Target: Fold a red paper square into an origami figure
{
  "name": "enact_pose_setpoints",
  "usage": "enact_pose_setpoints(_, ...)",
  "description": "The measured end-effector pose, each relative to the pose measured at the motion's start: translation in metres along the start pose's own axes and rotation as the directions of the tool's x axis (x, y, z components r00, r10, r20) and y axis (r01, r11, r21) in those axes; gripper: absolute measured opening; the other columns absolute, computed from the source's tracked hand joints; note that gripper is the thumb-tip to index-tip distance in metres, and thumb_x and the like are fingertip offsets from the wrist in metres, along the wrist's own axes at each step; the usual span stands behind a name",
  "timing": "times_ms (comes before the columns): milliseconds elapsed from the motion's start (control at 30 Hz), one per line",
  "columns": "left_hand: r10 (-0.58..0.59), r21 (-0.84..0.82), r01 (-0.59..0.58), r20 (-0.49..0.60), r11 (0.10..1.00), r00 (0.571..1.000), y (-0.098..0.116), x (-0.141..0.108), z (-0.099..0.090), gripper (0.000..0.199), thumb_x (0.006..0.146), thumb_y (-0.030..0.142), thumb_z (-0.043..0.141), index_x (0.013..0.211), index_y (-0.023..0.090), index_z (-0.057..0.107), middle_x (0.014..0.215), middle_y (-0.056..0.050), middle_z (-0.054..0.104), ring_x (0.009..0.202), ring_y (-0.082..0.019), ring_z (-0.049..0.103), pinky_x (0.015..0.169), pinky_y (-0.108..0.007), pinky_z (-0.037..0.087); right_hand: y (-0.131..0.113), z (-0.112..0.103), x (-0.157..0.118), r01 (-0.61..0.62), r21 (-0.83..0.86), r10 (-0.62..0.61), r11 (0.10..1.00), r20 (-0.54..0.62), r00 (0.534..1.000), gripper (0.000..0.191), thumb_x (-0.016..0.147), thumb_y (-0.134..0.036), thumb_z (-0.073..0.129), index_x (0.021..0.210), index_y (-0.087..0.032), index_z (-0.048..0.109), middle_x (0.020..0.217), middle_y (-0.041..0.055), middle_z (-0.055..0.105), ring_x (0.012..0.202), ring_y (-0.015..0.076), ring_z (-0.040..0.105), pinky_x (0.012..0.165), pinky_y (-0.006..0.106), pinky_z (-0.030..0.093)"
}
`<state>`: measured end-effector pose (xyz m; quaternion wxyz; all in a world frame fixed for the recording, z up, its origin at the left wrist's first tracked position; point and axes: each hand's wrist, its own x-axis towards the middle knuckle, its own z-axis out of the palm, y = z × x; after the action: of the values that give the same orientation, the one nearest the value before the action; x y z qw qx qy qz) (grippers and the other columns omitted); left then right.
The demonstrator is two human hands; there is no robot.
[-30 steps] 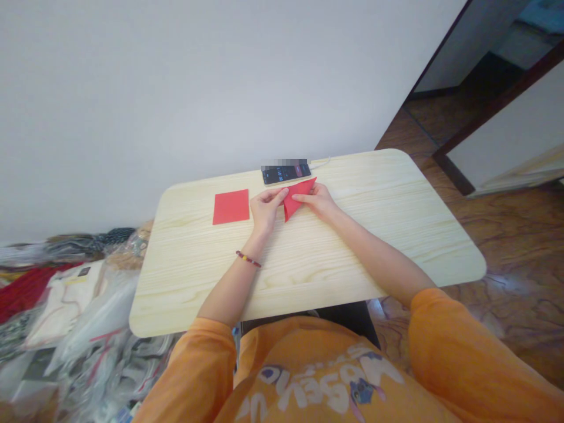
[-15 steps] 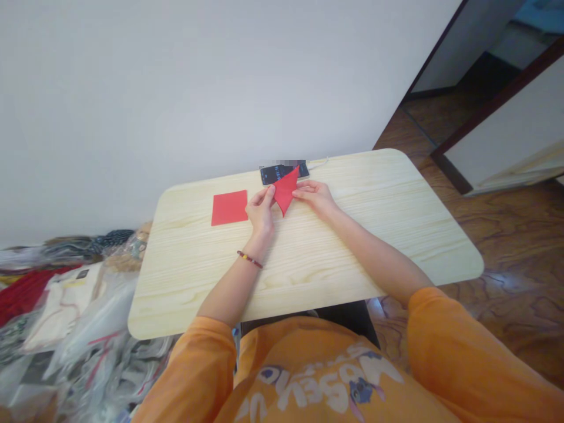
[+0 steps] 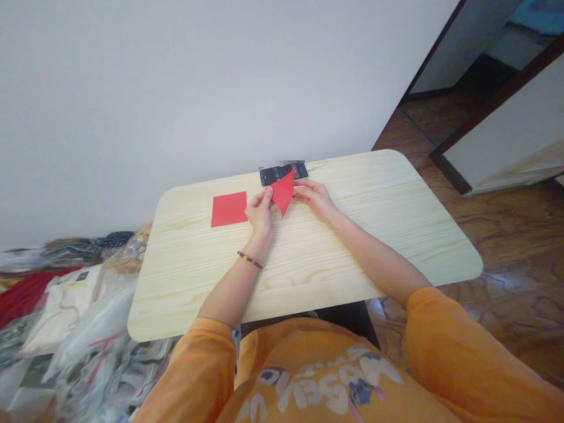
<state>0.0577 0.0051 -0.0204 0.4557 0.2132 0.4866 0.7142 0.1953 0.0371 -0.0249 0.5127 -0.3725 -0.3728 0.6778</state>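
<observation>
A folded piece of red paper, roughly triangular with one point down, is held up over the table between both hands. My left hand pinches its left corner between thumb and fingers. At the paper's right edge is my right hand, its fingertips partly behind the sheet; whether they pinch it or only touch it I cannot tell. Just left of my left hand, a flat red paper square lies on the table. Behind the held paper lies a phone with a lit dark screen, partly covered by the paper.
The pale wood-grain table has rounded corners and stands against a white wall. A white cable runs from the phone. Bagged clothes are piled at the left. On the right are a wooden floor and a doorway.
The held paper has turned slightly, and its top point sits a little lower and further left. My right fingers have shifted at its right edge. The flat square stays put.
</observation>
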Motion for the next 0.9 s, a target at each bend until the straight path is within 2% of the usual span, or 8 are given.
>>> enact_pose_setpoints(133,-0.025,-0.015,0.026,0.062,1.0,0.998,-0.0003,-0.0008,0.0004,0.031,0.053,0.034,0.086,0.073,0.014,0.072,0.08,-0.005,0.073,0.076,-0.014,0.067,0.078,-0.029,0.053,-0.0038,0.0035,-0.0017,-0.016,0.051,0.016,0.999,-0.01,1.0,0.039,0.055,-0.051,0.081,0.074,-0.019,0.068,0.071,0.0026,0.072,0.07,0.0163,0.066,0.071,0.031,0.055)
enact_pose_setpoints(267,-0.072,0.044,0.067,0.12,0.997,0.99,-0.0001,-0.0047,0.0023,0.03,0.052,0.033,0.086,0.071,0.014,0.073,0.076,-0.005,0.073,0.071,-0.014,0.066,0.075,-0.028,0.053,-0.002,0.0057,-0.0034,0.047,-0.005,-0.047,0.999,0.0,0.999,0.044,0.044,-0.038,0.089,0.08,-0.018,0.072,0.087,0.0031,0.075,0.084,0.0191,0.067,0.085,0.034,0.053)
enact_pose_setpoints(367,-0.071,0.072,0.062,0.127,0.995,0.989,-0.0002,-0.0062,0.0029,0.03,0.052,0.034,0.086,0.071,0.015,0.073,0.077,-0.005,0.073,0.07,-0.014,0.066,0.073,-0.028,0.053,0.0015,0.0039,-0.0025,0.054,-0.016,-0.054,0.998,-0.022,0.998,0.042,0.042,-0.033,0.09,0.078,-0.017,0.073,0.085,0.0037,0.075,0.084,0.02,0.068,0.089,0.035,0.051)
enact_pose_setpoints(633,-0.072,0.051,0.067,0.098,0.996,0.993,0.0003,-0.0051,0.0022,0.033,0.049,0.034,0.087,0.072,0.014,0.073,0.078,-0.005,0.074,0.072,-0.014,0.067,0.075,-0.028,0.054,0.0008,0.0015,-0.0013,0.016,0.066,-0.013,0.998,-0.036,0.999,0.041,0.046,-0.044,0.088,0.072,-0.015,0.074,0.076,0.0048,0.074,0.076,0.0181,0.067,0.081,0.033,0.052)
enact_pose_setpoints(767,-0.082,0.054,0.076,0.114,0.996,0.99,0.0012,-0.0048,0.0021,0.034,0.049,0.034,0.088,0.072,0.014,0.073,0.077,-0.005,0.074,0.07,-0.013,0.067,0.074,-0.028,0.055,-0.0007,0.0014,-0.0013,0.048,0.108,-0.041,0.993,-0.068,0.997,0.034,0.046,-0.039,0.088,0.067,-0.017,0.072,0.073,0.0021,0.072,0.072,0.0145,0.064,0.076,0.029,0.052)
enact_pose_setpoints(900,-0.085,0.062,0.079,0.107,0.995,0.991,0.0026,-0.0043,0.002,0.03,0.05,0.031,0.087,0.07,0.014,0.072,0.075,-0.005,0.074,0.068,-0.013,0.066,0.072,-0.027,0.055,-0.0023,-0.0013,0.0009,0.093,0.148,-0.071,0.985,-0.144,0.987,0.03,0.044,-0.03,0.088,0.055,-0.019,0.063,0.066,-0.0032,0.067,0.067,0.0098,0.06,0.068,0.024,0.049)
